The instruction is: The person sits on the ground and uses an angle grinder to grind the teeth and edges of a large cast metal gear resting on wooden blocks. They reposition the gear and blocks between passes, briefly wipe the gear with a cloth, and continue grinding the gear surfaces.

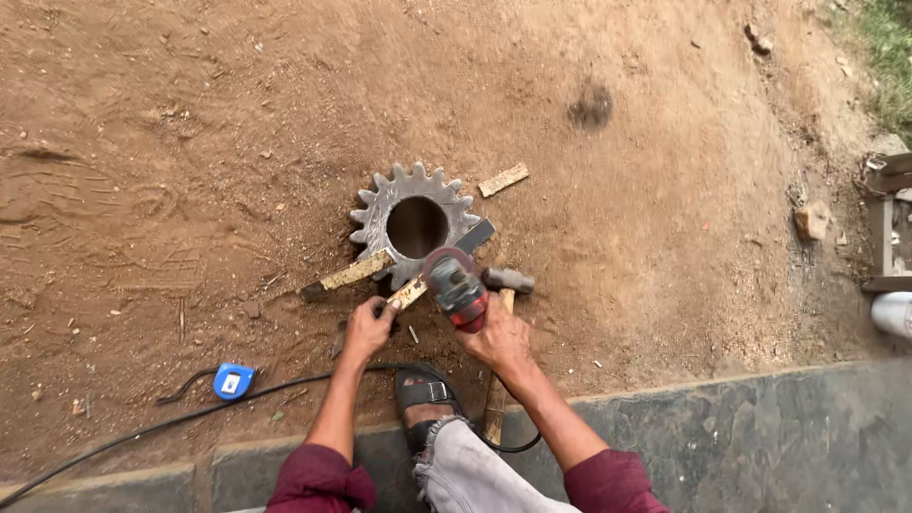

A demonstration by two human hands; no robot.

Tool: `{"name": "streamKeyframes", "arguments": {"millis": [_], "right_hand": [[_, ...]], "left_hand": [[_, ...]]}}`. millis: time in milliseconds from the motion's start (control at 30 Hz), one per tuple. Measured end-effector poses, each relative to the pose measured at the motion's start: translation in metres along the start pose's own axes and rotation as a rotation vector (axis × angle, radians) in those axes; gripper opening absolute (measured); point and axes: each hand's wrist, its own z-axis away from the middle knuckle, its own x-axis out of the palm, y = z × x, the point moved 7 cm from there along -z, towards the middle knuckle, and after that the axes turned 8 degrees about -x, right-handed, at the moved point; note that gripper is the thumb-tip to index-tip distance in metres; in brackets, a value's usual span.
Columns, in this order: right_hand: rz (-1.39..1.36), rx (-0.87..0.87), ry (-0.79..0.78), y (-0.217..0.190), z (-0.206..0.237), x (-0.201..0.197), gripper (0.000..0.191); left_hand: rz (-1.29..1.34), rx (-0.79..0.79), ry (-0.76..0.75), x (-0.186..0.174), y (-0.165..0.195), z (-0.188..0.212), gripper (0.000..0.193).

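Observation:
A large toothed steel gear [380, 211] with a round centre hole lies flat on the dirt. My right hand [499, 337] grips a red and grey angle grinder [456, 287], its head at the gear's near edge. My left hand [369, 328] presses on a flat yellowish metal strip [407, 294] that runs toward the grinder. A second yellowish strip [353, 274] leans against the gear's lower left teeth. A hammer [503, 285] with a wooden handle lies under my right hand, its head just right of the grinder.
A blue tape measure [232, 380] and a black power cable [142, 432] lie on the dirt at lower left. My sandalled foot [423, 397] rests by a stone curb [760, 427]. A short strip [503, 180] lies past the gear. A wooden frame [888, 223] and white pipe [893, 312] stand at right.

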Motion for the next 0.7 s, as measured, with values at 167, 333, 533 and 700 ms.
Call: {"name": "streamKeyframes", "arguments": {"millis": [167, 333, 533, 700], "right_hand": [[-0.033, 0.046, 0.134, 0.006, 0.004, -0.012, 0.061], [-0.009, -0.016, 0.061, -0.003, 0.013, -0.002, 0.064], [0.000, 0.162, 0.083, 0.004, -0.007, -0.022, 0.067], [-0.081, 0.113, -0.040, -0.009, -0.004, -0.012, 0.073]], "left_hand": [[-0.025, -0.020, 0.087, -0.005, 0.006, 0.009, 0.060], [-0.044, 0.026, 0.123, -0.004, 0.012, 0.012, 0.055], [-0.011, -0.003, 0.131, -0.002, 0.002, 0.005, 0.058], [-0.020, 0.033, 0.180, -0.004, 0.009, 0.009, 0.057]]}}
